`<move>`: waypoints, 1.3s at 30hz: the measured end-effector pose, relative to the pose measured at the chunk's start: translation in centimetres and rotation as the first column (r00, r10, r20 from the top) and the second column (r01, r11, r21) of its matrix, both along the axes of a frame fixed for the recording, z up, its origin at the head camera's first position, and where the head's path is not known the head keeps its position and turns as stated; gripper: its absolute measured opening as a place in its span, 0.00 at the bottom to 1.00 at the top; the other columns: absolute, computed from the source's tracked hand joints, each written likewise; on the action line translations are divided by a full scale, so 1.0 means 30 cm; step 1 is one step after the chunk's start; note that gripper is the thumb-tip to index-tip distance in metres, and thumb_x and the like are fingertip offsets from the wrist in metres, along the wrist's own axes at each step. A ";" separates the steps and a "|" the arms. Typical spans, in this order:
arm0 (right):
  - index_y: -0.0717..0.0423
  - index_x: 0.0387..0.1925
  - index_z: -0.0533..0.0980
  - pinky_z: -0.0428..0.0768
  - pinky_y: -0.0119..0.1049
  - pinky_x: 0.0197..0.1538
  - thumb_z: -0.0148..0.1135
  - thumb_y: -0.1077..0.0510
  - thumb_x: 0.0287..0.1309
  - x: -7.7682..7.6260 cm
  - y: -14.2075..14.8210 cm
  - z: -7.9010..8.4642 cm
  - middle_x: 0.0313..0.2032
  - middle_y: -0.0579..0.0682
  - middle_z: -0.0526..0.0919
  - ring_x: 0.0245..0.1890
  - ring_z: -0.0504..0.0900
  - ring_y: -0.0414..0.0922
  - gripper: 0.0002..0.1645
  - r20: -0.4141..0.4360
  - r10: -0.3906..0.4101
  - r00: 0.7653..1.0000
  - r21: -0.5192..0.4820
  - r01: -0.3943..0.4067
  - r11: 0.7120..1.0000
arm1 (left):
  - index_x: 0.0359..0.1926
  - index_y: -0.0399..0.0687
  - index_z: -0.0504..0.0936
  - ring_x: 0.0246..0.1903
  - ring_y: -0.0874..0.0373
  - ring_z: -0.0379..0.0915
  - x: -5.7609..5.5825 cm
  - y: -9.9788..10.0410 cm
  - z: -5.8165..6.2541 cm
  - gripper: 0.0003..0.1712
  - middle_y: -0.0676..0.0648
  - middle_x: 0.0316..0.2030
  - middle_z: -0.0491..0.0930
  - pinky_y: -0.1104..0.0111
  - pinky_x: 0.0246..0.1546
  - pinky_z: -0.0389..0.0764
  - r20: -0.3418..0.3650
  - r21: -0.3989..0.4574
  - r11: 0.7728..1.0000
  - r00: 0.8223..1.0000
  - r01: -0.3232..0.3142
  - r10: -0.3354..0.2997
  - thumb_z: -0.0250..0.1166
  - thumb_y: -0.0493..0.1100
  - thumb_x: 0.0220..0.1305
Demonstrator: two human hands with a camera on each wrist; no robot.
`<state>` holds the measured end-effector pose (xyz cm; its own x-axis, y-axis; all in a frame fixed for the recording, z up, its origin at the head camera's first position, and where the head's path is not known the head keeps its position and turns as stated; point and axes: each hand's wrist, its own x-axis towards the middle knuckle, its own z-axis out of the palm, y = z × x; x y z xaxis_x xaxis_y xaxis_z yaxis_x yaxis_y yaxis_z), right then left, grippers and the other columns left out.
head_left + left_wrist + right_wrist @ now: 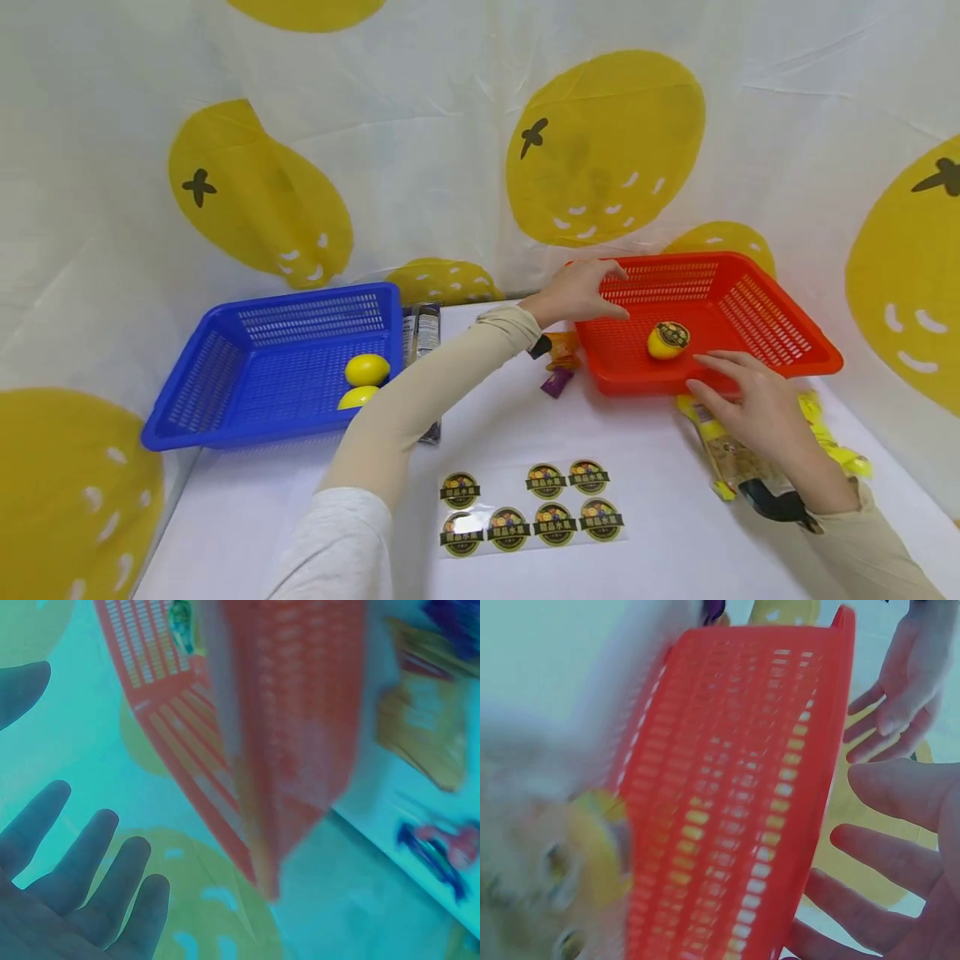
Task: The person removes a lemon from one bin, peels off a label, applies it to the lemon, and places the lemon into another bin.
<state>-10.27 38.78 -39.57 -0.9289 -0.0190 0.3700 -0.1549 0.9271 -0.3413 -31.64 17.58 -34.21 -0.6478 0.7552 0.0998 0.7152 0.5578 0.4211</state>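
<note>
While flanking the stickered lemon [662,346] in the red basket [813,364], holds left hand [576,292] by the left rim and right hand [757,408] by the near rim, loosely spread and apart, beyond the sticker sheet [529,502] on the worktop [660,517]

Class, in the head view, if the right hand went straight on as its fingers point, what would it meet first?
The right hand would probably meet the labelled yellow fruit in the red basket, just ahead of it in the picture; its height is unclear, so it might pass above.
</note>
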 end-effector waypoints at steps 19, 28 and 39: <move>0.58 0.62 0.78 0.79 0.65 0.54 0.74 0.53 0.58 -0.188 -0.226 0.016 0.57 0.61 0.81 0.57 0.79 0.62 0.32 -0.045 0.166 0.985 0.015 -0.165 0.986 | 0.66 0.53 0.77 0.66 0.52 0.73 0.034 -0.448 -0.056 0.35 0.51 0.65 0.79 0.57 0.69 0.74 0.129 0.109 0.983 0.983 -0.145 0.130 0.74 0.57 0.61; 0.55 0.60 0.79 0.85 0.57 0.51 0.75 0.54 0.58 -0.240 -0.367 0.030 0.56 0.57 0.82 0.54 0.82 0.56 0.29 -0.065 0.283 0.957 -0.039 -0.286 0.957 | 0.64 0.53 0.79 0.62 0.52 0.76 0.075 -0.673 -0.048 0.33 0.51 0.62 0.82 0.56 0.64 0.77 0.078 0.134 0.954 0.963 -0.268 0.259 0.74 0.57 0.60; 0.54 0.62 0.79 0.82 0.54 0.60 0.72 0.46 0.61 -0.284 -0.571 0.016 0.59 0.54 0.82 0.59 0.82 0.54 0.30 0.025 0.444 0.896 0.006 -0.444 0.896 | 0.62 0.48 0.81 0.63 0.46 0.76 0.094 -0.927 -0.078 0.33 0.46 0.60 0.83 0.52 0.66 0.75 0.072 0.088 0.905 0.909 -0.416 0.411 0.75 0.56 0.59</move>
<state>-18.80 21.65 -39.09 -0.8309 -0.4353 0.3466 -0.5438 0.7673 -0.3399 -28.83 -10.21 -36.57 -0.9058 0.4065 0.1191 0.4058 0.7521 0.5192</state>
